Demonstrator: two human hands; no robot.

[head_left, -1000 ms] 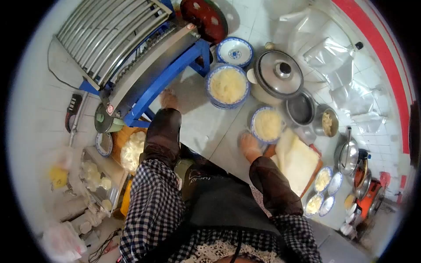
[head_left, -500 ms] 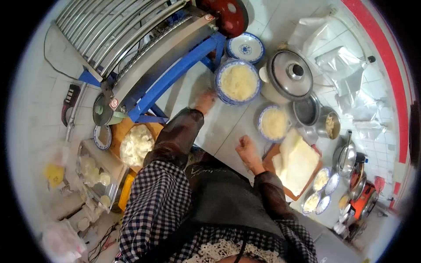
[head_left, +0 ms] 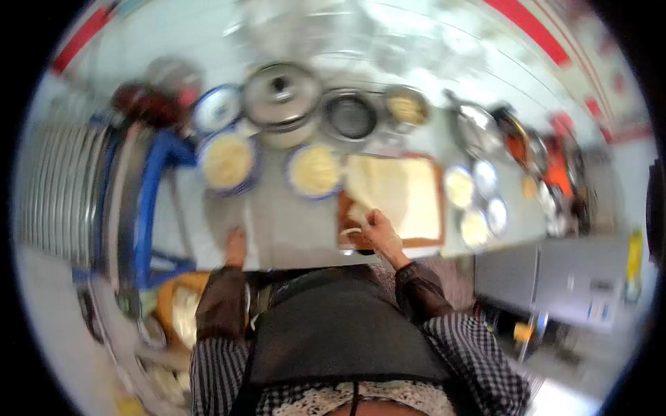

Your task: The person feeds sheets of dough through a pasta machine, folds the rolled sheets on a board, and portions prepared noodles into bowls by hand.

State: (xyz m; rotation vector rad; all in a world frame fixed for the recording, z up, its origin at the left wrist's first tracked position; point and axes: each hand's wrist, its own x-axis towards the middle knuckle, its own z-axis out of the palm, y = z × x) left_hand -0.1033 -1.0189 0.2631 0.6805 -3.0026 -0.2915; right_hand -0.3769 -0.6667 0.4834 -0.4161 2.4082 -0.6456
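My right hand is closed at the near left part of the brown board, pinching a lifted edge of the pale sheet that lies on it. Motion smears my left hand over the grey worktop, near its front edge; whether its fingers are open or closed cannot be made out. Beyond the hands are a bowl of pale food, left of the board, and another filled bowl on a stack farther left.
A lidded pot, a dark pan and a metal pot stand at the back. Small dishes lie right of the board. A blue-framed machine is at the left, with dough below it.
The view has turned to the right. My right hand has moved onto the board and taken hold of the sheet's edge. My left hand is now lower and nearer the worktop's front edge.
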